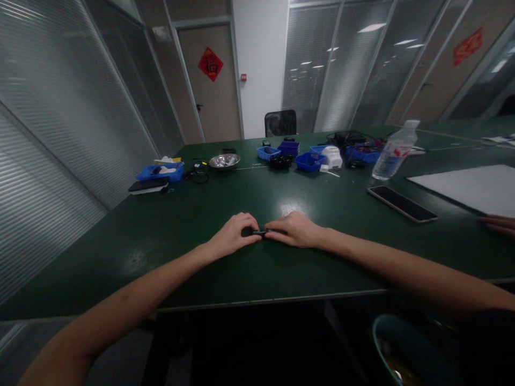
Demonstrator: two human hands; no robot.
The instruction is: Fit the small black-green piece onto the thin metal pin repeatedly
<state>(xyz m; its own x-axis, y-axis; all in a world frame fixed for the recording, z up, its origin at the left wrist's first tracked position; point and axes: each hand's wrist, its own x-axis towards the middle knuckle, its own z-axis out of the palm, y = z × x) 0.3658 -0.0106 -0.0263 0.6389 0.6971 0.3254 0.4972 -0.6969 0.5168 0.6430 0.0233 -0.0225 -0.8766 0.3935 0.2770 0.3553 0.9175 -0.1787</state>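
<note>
Both my arms reach forward onto a dark green table [169,225]. My left hand [233,235] and my right hand [295,230] rest on the tabletop with fingertips meeting. Between them lies a small thin dark object [260,232]; the curled fingers of both hands pinch it at its two ends. I cannot make out what the object is.
A phone [401,203] lies to the right, beside a water bottle [394,150] and a white sheet [470,187]. Further back stand blue trays [309,161], a metal bowl [224,161] and cables. Another person's fingers [499,224] show at the right edge. A bin [402,354] sits below.
</note>
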